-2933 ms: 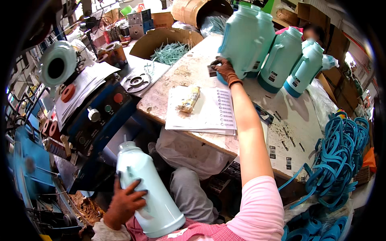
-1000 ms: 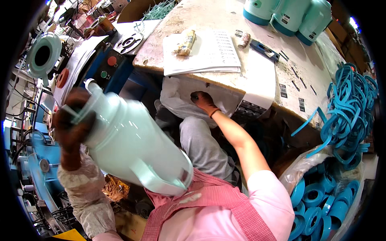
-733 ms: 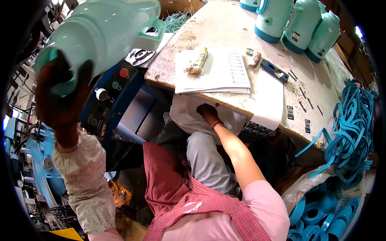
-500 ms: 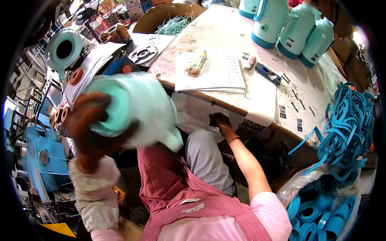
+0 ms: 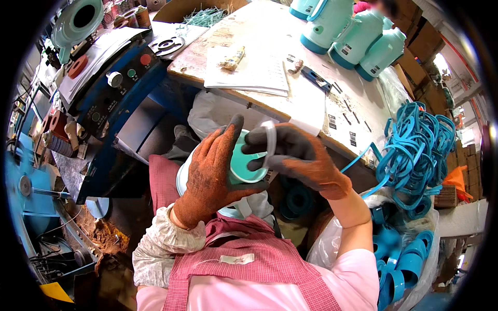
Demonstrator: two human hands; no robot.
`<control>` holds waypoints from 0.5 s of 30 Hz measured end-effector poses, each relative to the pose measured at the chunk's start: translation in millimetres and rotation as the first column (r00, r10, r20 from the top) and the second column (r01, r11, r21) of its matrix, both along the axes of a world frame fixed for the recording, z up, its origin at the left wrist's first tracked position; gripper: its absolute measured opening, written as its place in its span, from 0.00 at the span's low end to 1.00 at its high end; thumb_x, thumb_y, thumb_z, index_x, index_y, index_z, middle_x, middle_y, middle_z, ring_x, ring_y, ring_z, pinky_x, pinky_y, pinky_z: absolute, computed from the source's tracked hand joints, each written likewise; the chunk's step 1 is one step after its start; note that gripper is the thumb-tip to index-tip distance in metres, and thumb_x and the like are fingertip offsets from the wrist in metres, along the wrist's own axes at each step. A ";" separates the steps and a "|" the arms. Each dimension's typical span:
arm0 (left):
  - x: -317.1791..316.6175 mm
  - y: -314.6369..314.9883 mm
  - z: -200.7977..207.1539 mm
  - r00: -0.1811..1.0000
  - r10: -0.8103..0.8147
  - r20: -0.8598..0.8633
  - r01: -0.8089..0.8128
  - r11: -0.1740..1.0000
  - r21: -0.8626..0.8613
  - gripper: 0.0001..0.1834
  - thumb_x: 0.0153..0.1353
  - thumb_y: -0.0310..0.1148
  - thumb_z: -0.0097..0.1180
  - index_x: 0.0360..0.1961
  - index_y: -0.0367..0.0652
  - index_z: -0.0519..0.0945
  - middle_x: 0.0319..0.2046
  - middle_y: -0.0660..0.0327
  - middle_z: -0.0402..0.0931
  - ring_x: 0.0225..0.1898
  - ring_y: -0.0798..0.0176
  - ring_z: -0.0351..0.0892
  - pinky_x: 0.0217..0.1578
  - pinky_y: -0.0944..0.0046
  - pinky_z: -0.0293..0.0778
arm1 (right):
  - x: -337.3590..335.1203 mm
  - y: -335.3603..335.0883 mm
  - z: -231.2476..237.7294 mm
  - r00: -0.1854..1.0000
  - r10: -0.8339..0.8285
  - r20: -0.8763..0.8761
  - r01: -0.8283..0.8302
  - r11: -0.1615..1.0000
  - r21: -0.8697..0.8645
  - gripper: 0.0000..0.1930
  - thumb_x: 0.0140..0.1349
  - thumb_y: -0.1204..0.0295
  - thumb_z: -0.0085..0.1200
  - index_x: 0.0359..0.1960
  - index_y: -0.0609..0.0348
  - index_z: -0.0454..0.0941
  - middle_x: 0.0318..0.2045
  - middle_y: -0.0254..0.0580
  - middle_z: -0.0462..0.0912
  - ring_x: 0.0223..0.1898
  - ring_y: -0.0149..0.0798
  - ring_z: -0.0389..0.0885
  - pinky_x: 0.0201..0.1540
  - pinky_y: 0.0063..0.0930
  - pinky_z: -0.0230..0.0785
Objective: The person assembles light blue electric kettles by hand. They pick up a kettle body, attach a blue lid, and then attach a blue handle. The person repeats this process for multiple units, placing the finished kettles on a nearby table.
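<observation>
A mint-green thermos jug shell (image 5: 248,165) rests in my lap, its round opening facing up. My left hand (image 5: 207,173), in an orange-and-black work glove, is braced round its left side, the thumb along the near rim. A thin whitish translucent ring (image 5: 271,139) is pinched in my gloved right hand (image 5: 303,155), at the right side of the opening. Motion blurs the ring a little. My hands hide much of the jug's body, and a pale handle-like part shows below the left hand.
Ahead stands a worktable (image 5: 259,31) with papers (image 5: 249,75), a blue-black cutter (image 5: 316,79) and several mint-green jugs (image 5: 327,26). Blue straps (image 5: 415,150) hang at the right, above a bag of blue plastic parts (image 5: 410,267). A machine control panel (image 5: 116,85) is at the left.
The jug has come from the left into my lap, its opening now facing up. My right hand has moved from beneath the table edge to the opening, with the ring now visible in it.
</observation>
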State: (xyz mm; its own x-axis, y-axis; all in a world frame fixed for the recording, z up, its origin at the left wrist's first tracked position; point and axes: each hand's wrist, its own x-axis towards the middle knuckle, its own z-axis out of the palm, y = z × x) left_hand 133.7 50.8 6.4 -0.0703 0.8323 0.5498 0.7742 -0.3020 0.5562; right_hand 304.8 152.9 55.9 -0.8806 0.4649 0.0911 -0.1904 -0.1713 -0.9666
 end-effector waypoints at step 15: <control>-2.1 -24.2 -12.8 0.991 -0.133 0.031 0.128 0.983 0.132 0.53 0.29 0.47 0.76 0.58 0.33 0.67 0.50 0.48 0.74 0.53 0.47 0.73 0.57 0.48 0.64 | -8.4 -31.0 -22.1 0.957 -0.124 0.261 -0.249 0.105 0.963 0.15 0.52 0.74 0.52 0.43 0.62 0.71 0.42 0.52 0.74 0.41 0.51 0.78 0.42 0.35 0.74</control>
State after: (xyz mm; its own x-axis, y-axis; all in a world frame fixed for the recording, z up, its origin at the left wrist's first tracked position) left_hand 131.6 26.6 -6.4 0.0101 0.7577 0.6525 0.7017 -0.4703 0.5352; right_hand 296.4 121.9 33.8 -0.9722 0.0677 0.2241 0.0018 0.9594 -0.2821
